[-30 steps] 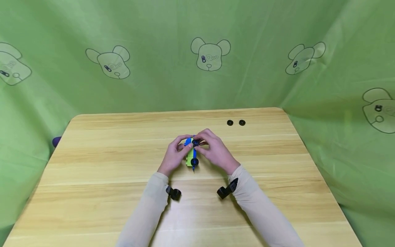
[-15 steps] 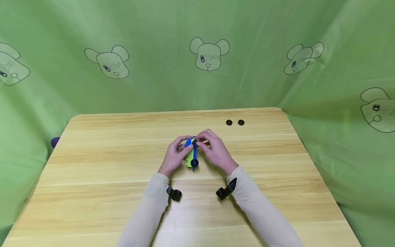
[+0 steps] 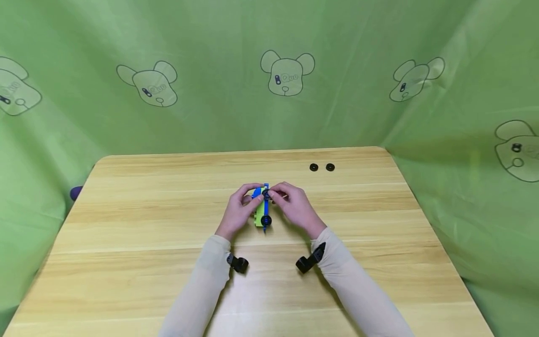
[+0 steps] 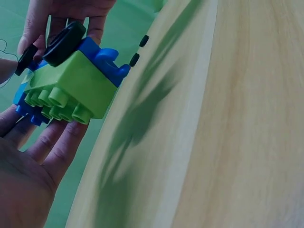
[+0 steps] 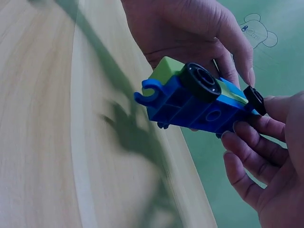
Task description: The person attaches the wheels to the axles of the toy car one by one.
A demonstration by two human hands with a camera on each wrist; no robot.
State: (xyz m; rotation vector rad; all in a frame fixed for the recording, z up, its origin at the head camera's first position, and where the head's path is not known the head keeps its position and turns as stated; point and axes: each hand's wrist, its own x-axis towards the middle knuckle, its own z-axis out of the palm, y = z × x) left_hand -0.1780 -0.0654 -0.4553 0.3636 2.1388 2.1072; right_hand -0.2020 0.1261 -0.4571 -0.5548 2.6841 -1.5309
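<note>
A toy car with a blue chassis [image 5: 190, 114] and lime green blocks [image 4: 78, 88] is held on its side above the table. My left hand [image 3: 236, 215] grips its body from the left, thumb over the blocks and fingers beneath. My right hand [image 3: 298, 209] pinches a black wheel [image 5: 255, 99] at the far end of the chassis, thumb and fingertips on the wheel. A second black wheel [image 3: 266, 220] sits on the same side at the near end, beside a blue hook [image 5: 148, 93]. The chassis's other long side faces away in the right wrist view.
Two loose black wheels [image 3: 313, 167] lie side by side at the back right of the wooden table [image 3: 168, 281]. A green curtain [image 3: 210, 117] printed with bear heads hangs behind and beside the table.
My right fingers have drawn closer together on the far wheel, and the index finger has come down a little. My left hand and the toy car stay nearly in place.
</note>
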